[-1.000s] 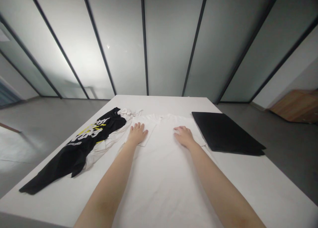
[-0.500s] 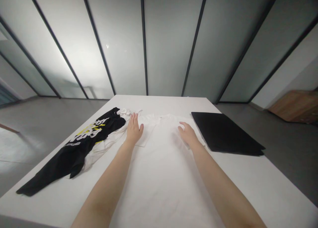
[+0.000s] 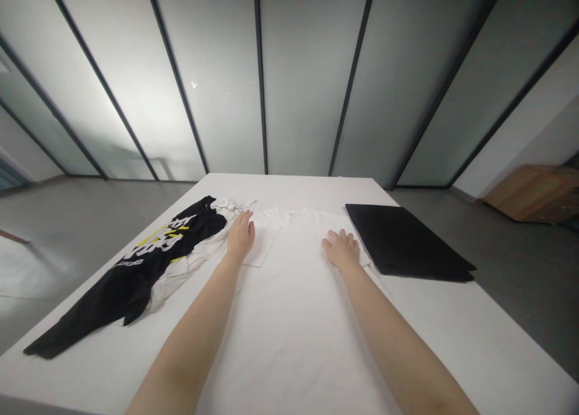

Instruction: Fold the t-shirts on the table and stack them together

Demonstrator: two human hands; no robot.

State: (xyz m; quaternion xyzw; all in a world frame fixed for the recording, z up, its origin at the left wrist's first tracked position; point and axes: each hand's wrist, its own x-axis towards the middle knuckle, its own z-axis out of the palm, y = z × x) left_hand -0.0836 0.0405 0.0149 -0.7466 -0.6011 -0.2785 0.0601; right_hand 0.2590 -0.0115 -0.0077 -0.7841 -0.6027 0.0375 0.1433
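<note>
A white T-shirt (image 3: 289,294) lies spread out on the white table, its neckline at the far end and its body running toward me. My left hand (image 3: 240,237) is over the shirt's left sleeve area, fingers stretched forward and holding nothing. On the right sleeve side, my right hand (image 3: 342,249) rests palm down with its fingers spread on the cloth. Both forearms reach across the shirt from the near edge.
Left of the shirt lies a black garment (image 3: 136,276) with white and yellow print, on top of crumpled white clothing (image 3: 181,273). Flat black boards or folded sheets (image 3: 407,243) lie on the right of the table (image 3: 289,189). Frosted glass panels (image 3: 303,77) stand behind.
My right hand has turned palm down and spread its fingers on the shirt's right sleeve. The left hand has shifted slightly left and toward me.
</note>
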